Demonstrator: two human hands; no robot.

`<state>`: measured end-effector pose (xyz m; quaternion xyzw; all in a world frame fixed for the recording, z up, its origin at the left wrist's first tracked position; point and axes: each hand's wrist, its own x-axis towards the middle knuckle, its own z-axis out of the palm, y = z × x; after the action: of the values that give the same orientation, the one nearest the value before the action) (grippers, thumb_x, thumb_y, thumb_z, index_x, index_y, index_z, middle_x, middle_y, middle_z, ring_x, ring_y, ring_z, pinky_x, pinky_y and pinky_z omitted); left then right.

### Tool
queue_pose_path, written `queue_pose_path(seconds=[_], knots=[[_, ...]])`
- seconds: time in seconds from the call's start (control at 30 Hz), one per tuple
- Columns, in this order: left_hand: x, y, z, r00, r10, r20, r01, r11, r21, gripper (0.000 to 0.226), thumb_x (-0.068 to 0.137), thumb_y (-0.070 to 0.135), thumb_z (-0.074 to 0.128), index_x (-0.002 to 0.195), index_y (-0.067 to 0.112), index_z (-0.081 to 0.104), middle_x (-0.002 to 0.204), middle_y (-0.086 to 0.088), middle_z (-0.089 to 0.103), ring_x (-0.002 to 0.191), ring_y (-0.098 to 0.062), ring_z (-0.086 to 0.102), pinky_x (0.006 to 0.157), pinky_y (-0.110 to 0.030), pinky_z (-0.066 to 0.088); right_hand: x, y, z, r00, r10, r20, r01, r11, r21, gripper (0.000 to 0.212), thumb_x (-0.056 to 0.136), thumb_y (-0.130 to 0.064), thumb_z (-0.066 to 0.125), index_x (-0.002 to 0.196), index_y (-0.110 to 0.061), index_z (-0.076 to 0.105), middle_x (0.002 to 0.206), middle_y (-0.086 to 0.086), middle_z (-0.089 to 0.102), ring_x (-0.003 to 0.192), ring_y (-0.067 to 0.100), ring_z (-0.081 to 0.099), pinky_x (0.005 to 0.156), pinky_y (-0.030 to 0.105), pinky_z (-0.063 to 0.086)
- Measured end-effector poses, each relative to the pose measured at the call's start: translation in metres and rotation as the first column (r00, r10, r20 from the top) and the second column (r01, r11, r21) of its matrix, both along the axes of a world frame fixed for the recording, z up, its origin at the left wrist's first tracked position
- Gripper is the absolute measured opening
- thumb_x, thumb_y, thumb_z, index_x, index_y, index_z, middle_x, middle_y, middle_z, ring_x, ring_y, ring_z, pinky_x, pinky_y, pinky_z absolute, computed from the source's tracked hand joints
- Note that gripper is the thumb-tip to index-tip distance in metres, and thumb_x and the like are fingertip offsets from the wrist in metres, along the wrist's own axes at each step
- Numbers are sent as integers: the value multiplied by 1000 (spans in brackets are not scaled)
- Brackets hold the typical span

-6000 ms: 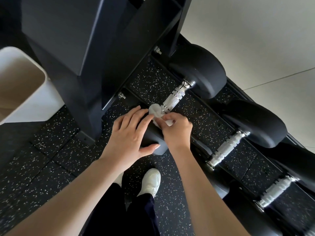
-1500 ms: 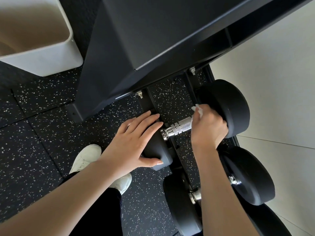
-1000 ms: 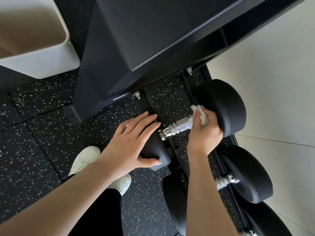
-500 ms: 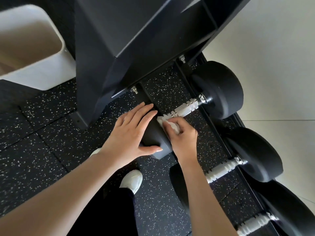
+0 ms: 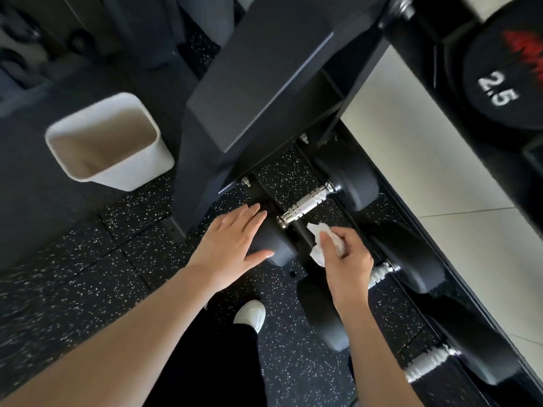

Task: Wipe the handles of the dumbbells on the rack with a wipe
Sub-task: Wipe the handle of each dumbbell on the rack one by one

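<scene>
1. Steadying dumbbell head (image 5: 271,245) with flat, open left hand (image 5: 232,245).
2. Pinching bunched wipe (image 5: 318,240) in closed right hand (image 5: 346,259), just off first handle (image 5: 305,204).
3. Wrap next handle (image 5: 382,271) fully; rub end to end.

A black weight (image 5: 499,83) reads "2.5" in white, beneath blurred red lettering.

Soft daylight is cast from the right, where the pale floor tiles (image 5: 458,183) are brightly lit and nearly washed out. The rack (image 5: 264,83) and the speckled rubber floor (image 5: 88,274) at left are left dim. A bright glint is seen on the chrome handle (image 5: 305,204). Motion blur is shown at the upper corners and edges, and straight lines are bent by wide-angle distortion.
</scene>
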<state>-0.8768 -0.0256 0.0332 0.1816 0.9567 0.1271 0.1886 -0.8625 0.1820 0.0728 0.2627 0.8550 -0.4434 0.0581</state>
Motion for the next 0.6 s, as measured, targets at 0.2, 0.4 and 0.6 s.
queue_pose_path(seconds=[0.2,0.4,0.6], knots=[[18,-50,59,993,112,27,-110,992,-53,70,94,60,21,118,11,66,122,-6,65,112,-23,63,85,-39,53,25,-30,63,998,21,57,-18,998,-63,5,86,-27,64,91,-28,62,77,-12,65,75,7,61,72,37,55],[34,-127,99,960,272,71,-262,957,-121,79,100,55,4,117,14,69,123,-3,66,111,-20,64,87,-36,53,31,-84,105,986,137,91,-130,989,-73,20,87,-26,63,102,-27,51,75,-5,68,58,17,64,58,33,52],[23,-218,118,926,368,84,-347,919,-189,80,100,57,4,112,15,72,119,-2,68,110,-20,64,88,-40,54,-5,-172,124,965,234,118,-229,972,-50,24,88,-25,61,105,-18,45,66,0,62,56,14,55,52,22,36]])
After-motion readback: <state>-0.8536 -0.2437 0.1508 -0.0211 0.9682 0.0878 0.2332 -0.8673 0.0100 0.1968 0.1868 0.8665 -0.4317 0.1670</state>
